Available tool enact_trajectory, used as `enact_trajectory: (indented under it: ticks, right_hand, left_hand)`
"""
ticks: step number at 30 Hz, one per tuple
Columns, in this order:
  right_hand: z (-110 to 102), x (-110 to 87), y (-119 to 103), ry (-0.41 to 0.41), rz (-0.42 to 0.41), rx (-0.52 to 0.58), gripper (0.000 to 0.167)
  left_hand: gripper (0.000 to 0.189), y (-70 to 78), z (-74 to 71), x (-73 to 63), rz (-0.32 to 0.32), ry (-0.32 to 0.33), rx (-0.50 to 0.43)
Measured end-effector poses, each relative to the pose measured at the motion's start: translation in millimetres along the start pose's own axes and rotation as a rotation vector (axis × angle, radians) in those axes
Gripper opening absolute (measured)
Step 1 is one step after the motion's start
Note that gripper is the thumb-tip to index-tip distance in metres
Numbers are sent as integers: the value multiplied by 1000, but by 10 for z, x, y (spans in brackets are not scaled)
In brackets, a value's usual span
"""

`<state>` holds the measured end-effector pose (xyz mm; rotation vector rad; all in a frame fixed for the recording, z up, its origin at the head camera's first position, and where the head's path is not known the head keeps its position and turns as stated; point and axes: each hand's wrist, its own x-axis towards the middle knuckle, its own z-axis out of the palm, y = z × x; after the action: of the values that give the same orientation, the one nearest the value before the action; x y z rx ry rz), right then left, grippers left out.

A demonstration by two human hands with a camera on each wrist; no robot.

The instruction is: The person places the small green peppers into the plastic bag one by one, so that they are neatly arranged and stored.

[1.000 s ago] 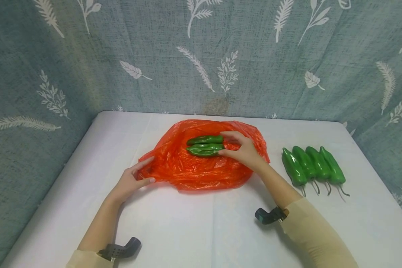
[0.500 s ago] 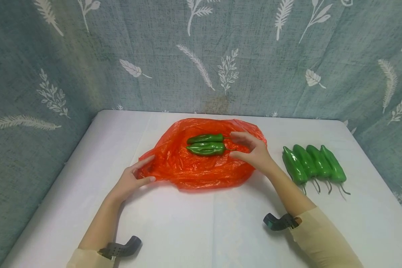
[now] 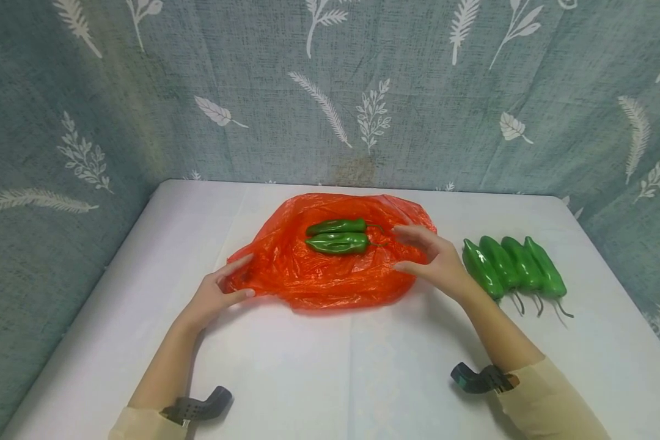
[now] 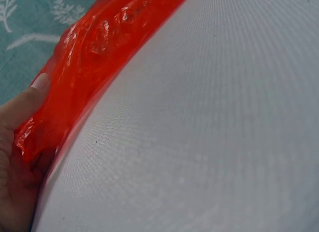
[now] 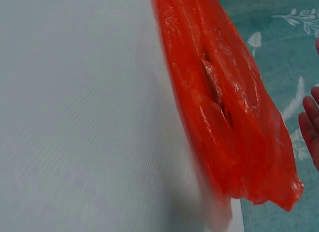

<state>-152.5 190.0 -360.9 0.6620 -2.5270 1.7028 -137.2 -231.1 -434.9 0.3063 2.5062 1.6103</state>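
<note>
Two glossy green peppers [image 3: 338, 243] lie side by side on the crumpled red plastic bag [image 3: 335, 281], stems to the right. My left hand [image 3: 211, 296] rests at the bag's left end, thumb and forefinger spread apart. In the left wrist view, the thumb [image 4: 32, 100] lies along the red plastic, and other fingers show dimly through it. My right hand [image 3: 440, 263] is over the bag's right side, right of the pepper stems, thumb and fingers apart with nothing between them. Only some right fingertips [image 5: 310, 119] show at the edge of the right wrist view.
A row of several more green peppers [image 3: 519, 269] lies right of the bag, stems toward me, close to my right forearm. The white table [image 3: 286, 379] ends at a green leaf-patterned cloth [image 3: 275, 140] behind and at the sides.
My right hand has let go of the peppers and drawn back to the right, uncovering their stems. The peppers stay on the bag. My left hand has not moved.
</note>
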Motion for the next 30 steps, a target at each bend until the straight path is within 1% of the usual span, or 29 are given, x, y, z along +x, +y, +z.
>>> enact_trajectory:
  ticks: [3,5,12,17,22,27,30]
  right_hand:
    - [-49,-73,-4,3,10,-6,57]
    - [-81,-124,2,7,-5,-13,57]
    - [-194,-289,35,30,-145,-14,58]
    - [-310,-397,67,50,-188,31,60]
    - [-406,-492,115,81,-190,81,59]
    - [-490,-572,138,136,-165,41,58]
    - [-534,-611,146,164,-162,49,58]
  left_hand:
    - [70,3,5,3,-2,-1,-2]
    - [70,4,7,6,0,-1,-2]
    - [71,10,7,-5,-18,7,1]
    - [70,-5,2,-4,-16,4,0]
    - [71,0,4,-2,-15,4,3]
    - [71,17,5,-4,-18,2,7]
    - [70,15,-1,-3,-11,-1,3]
